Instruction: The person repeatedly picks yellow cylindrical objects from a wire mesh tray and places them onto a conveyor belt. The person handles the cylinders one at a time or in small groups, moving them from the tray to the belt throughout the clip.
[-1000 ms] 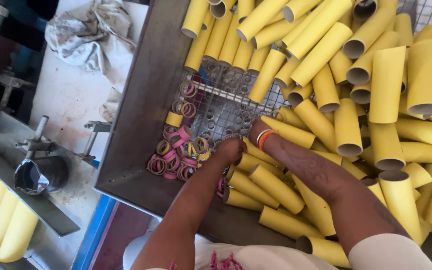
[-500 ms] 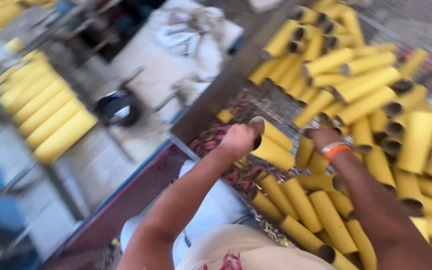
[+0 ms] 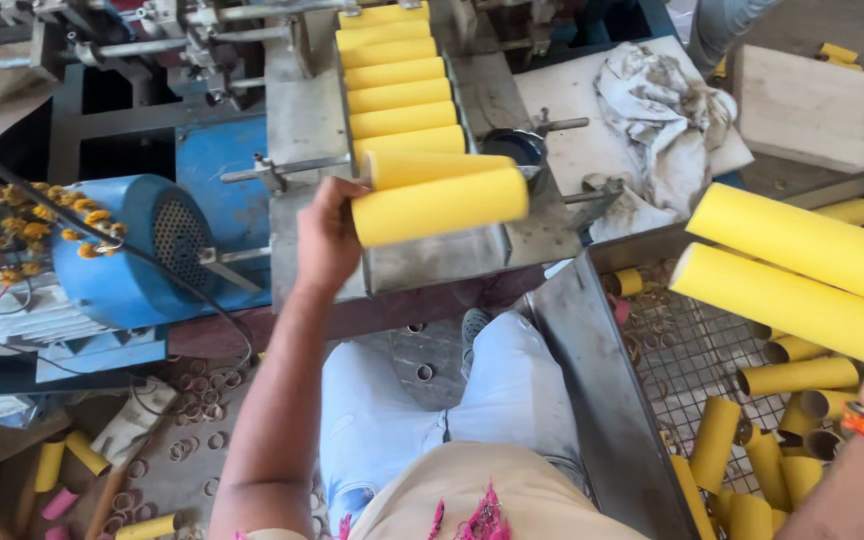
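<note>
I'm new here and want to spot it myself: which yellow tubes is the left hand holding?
Find the blue motor, then look right to the metal chute carrying a row of yellow tubes. At its near end the left hand grips two tubes by one end; unlike the row, they stick out sideways.

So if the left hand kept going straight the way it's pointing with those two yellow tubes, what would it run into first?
Probably the row of yellow tubes lying on the machine's metal tray. The left hand holds two yellow tubes just short of that row, though depth is hard to judge.
</note>
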